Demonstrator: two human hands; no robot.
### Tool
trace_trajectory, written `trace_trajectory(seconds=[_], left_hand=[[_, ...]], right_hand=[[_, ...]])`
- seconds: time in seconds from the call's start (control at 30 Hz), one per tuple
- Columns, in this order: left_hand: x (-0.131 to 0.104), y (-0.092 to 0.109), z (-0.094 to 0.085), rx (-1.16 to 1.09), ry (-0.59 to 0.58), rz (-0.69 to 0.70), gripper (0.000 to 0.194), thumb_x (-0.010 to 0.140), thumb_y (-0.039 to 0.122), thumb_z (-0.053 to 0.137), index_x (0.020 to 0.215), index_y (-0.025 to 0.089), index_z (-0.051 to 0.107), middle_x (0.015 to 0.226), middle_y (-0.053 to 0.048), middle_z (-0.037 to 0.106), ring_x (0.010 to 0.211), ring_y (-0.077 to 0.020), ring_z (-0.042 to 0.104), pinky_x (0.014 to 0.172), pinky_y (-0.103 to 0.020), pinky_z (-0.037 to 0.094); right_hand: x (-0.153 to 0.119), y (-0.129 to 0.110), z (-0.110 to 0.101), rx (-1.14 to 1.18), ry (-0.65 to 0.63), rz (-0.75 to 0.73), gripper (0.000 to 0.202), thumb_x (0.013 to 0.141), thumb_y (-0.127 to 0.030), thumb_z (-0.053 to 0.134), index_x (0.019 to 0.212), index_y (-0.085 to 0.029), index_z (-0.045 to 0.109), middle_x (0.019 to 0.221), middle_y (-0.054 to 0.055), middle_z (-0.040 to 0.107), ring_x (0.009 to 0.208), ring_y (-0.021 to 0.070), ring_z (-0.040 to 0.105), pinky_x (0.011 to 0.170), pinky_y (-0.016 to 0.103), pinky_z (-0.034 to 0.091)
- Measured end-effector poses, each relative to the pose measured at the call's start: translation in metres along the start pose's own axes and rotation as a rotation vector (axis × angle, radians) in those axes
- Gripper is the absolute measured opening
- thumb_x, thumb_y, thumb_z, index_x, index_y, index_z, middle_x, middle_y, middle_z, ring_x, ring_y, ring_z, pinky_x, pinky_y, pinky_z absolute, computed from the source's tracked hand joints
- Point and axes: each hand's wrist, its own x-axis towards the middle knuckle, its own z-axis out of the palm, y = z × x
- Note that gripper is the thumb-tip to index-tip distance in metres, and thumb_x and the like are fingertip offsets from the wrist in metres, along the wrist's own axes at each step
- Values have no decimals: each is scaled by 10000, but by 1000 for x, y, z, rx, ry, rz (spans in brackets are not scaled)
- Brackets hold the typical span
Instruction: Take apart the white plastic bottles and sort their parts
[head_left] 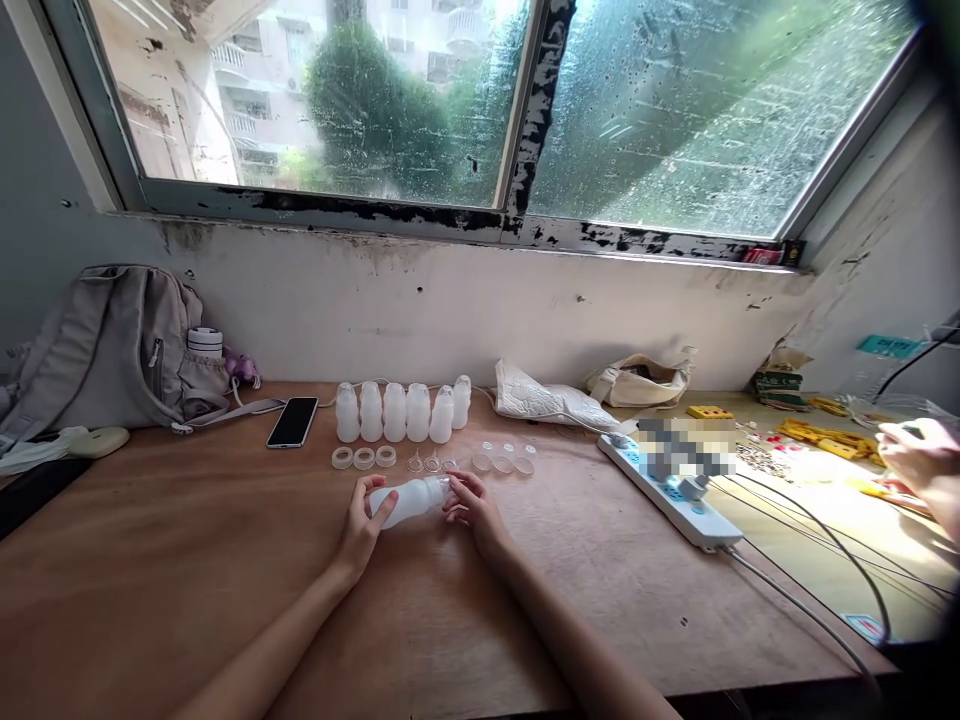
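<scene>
My left hand [362,527] is wrapped round the body of a frosted white baby bottle [409,502], held tilted nearly on its side just above the table. At its mouth end, my right hand [474,510] has its fingers closed on a small clear piece [442,484]; its exact shape is partly hidden by the fingertips. Behind the hands lie three white screw rings [364,458], a few clear teats [432,464] and several clear round discs [503,464]. Farther back, several similar frosted bottles [394,412] stand upright in a row.
A phone [292,422] and a grey backpack [131,345] are at the left. A white padded pouch [551,395] lies by the wall. On the right, a power strip [670,492] with cables borders a second table, where another person's hand [922,460] is near yellow parts [829,440].
</scene>
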Motion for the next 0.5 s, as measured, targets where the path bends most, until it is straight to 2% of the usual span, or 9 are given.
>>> trace_trajectory(seconds=[0.17, 0.27, 0.33, 0.4, 0.5], left_hand=[[0, 3, -4, -79, -56, -14, 318, 774, 419, 486, 979, 177, 484, 920, -53, 558, 834, -177, 556, 696, -262, 431], [2, -1, -6, -30, -50, -47, 303, 810, 422, 409, 974, 185, 500, 981, -68, 559, 902, -193, 543, 715, -278, 437], [5, -6, -7, 67, -41, -46, 285, 801, 406, 423, 954, 183, 514, 990, -74, 556, 918, -202, 537, 707, -288, 446], [11, -12, -9, 201, -62, 7, 244, 785, 368, 455, 925, 183, 528, 967, -72, 559, 889, -204, 546, 691, -297, 457], [29, -17, -12, 473, -118, 274, 171, 792, 269, 437, 899, 195, 547, 974, -67, 551, 914, -207, 536, 751, -332, 450]], right_hand=[[2, 2, -5, 48, 40, -26, 245, 666, -354, 650, 799, -157, 592, 683, 3, 556, 542, 99, 546, 450, 201, 453], [2, -10, -8, 54, 86, -107, 233, 668, -337, 650, 812, -159, 606, 712, 14, 571, 575, 109, 549, 467, 212, 458], [7, -30, -9, 60, 146, -197, 238, 657, -330, 658, 815, -159, 609, 718, 17, 577, 578, 111, 541, 469, 219, 456], [20, -62, -9, 56, 223, -328, 252, 648, -333, 661, 828, -167, 604, 743, 16, 584, 579, 110, 535, 477, 228, 457], [54, -118, -2, -64, 309, -588, 294, 683, -359, 619, 917, -186, 581, 794, 19, 596, 639, 119, 550, 538, 244, 461]])
